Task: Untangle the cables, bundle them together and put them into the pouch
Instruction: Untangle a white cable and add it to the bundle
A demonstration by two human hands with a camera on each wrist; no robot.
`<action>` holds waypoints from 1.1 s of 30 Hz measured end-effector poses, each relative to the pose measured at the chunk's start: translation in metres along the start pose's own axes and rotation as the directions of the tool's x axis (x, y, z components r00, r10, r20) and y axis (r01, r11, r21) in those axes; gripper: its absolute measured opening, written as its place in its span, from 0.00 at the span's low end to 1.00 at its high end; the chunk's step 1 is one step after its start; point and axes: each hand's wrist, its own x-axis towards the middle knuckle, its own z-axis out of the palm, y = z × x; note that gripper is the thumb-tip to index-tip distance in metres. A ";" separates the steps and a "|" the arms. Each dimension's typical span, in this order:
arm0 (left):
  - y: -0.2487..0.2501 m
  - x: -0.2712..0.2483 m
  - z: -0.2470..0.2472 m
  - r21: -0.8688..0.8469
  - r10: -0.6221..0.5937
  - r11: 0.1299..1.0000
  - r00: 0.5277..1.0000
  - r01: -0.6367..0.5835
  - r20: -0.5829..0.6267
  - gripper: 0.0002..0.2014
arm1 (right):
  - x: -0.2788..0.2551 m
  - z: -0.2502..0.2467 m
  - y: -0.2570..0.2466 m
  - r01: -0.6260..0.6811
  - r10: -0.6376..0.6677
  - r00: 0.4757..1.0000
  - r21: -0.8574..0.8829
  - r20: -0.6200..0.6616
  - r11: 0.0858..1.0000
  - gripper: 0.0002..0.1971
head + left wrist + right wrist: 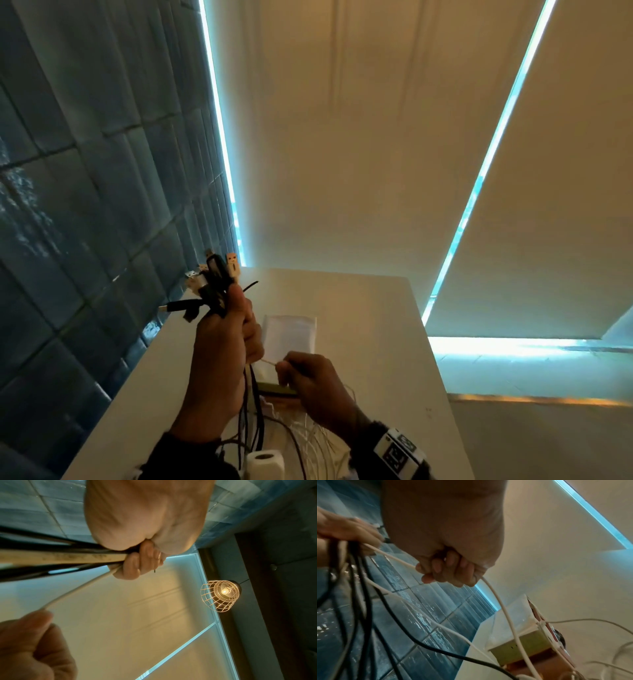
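My left hand point(227, 337) is raised above the white table point(370, 308) and grips a bunch of black and white cables point(214, 279), their plug ends sticking up above the fist. The same grip shows in the left wrist view, fingers point(137, 562) curled round the cables point(60, 557). To its right my right hand point(308, 377) pinches one white cable point(496, 601) that runs taut from the left fist; its fingers point(447, 569) curl round it. The cable tails hang to the table. A translucent pouch point(291, 334) lies flat beyond the hands.
A green and brown box point(527, 647) sits on the table under the hands, with thin white wires point(318, 442) spread near the front edge. A white roll point(265, 462) stands at the bottom. A blue tiled wall point(85, 205) borders the left; a caged lamp point(221, 595) hangs overhead.
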 end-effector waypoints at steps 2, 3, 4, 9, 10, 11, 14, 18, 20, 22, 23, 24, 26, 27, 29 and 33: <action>0.000 -0.004 0.000 0.029 -0.006 1.000 0.999 0.005 0.035 0.21 | 0.005 0.002 0.008 -0.030 0.030 0.999 -0.021 -0.022 0.999 0.13; 0.000 -0.006 -0.001 0.041 -0.010 0.999 0.999 0.008 0.049 0.20 | 0.008 0.004 0.014 -0.043 0.041 0.999 -0.054 -0.035 0.998 0.13; 0.001 -0.007 -0.002 0.045 -0.010 0.999 0.998 0.007 0.059 0.20 | 0.011 0.005 0.022 -0.053 0.049 0.998 -0.105 -0.048 0.993 0.13; 0.004 -0.004 -0.014 -0.019 0.003 1.000 1.000 -0.003 0.005 0.20 | 0.023 0.008 0.069 -0.131 0.115 0.991 -0.324 -0.067 0.937 0.19; 0.005 -0.004 -0.016 -0.042 0.004 0.999 1.000 -0.004 -0.014 0.20 | 0.024 0.008 0.077 -0.144 0.128 0.989 -0.336 -0.068 0.931 0.20; 0.006 -0.004 -0.018 -0.062 0.003 0.998 1.000 -0.005 -0.028 0.20 | 0.024 0.008 0.084 -0.153 0.137 0.988 -0.340 -0.071 0.928 0.20; 0.009 -0.006 -0.024 -0.079 0.002 0.997 0.998 -0.007 -0.058 0.19 | 0.020 0.005 0.104 -0.199 0.184 0.980 -0.408 -0.076 0.891 0.17; 0.005 -0.008 -0.028 -0.075 -0.017 0.997 0.996 0.010 -0.085 0.18 | 0.020 0.001 0.114 -0.296 0.264 0.955 -0.459 -0.134 0.838 0.14; 0.001 -0.007 -0.029 -0.050 -0.053 0.998 0.995 0.048 -0.088 0.19 | 0.024 -0.002 0.101 -0.330 0.262 0.938 -0.362 -0.225 0.872 0.13; -0.003 -0.006 -0.031 -0.023 -0.092 0.996 0.990 0.090 -0.103 0.19 | 0.028 -0.006 0.077 -0.292 0.224 0.924 -0.198 -0.309 0.936 0.12; -0.005 -0.005 -0.032 -0.015 -0.110 0.994 0.988 0.109 -0.113 0.19 | 0.030 -0.008 0.062 -0.233 0.183 0.928 -0.123 -0.323 0.965 0.11; -0.006 -0.004 -0.032 -0.005 -0.127 0.992 0.984 0.128 -0.124 0.19 | 0.029 -0.010 0.045 -0.160 0.135 0.938 -0.054 -0.320 0.986 0.10; -0.006 -0.005 -0.032 0.029 -0.159 0.986 0.978 0.165 -0.135 0.17 | 0.025 -0.012 0.010 -0.014 0.028 0.960 0.051 -0.278 0.999 0.09; -0.006 -0.004 -0.031 0.045 -0.175 0.982 0.976 0.182 -0.127 0.17 | 0.022 -0.013 -0.005 0.053 -0.030 0.969 0.088 -0.244 0.995 0.09; -0.006 -0.004 -0.027 0.039 -0.210 0.976 0.974 0.213 -0.082 0.17 | 0.016 -0.014 -0.028 0.162 -0.138 0.979 0.161 -0.148 0.974 0.09; 0.000 -0.004 -0.018 -0.188 -0.227 0.953 0.971 0.237 0.075 0.14 | 0.011 -0.018 -0.035 0.196 -0.210 0.977 0.197 0.049 0.961 0.09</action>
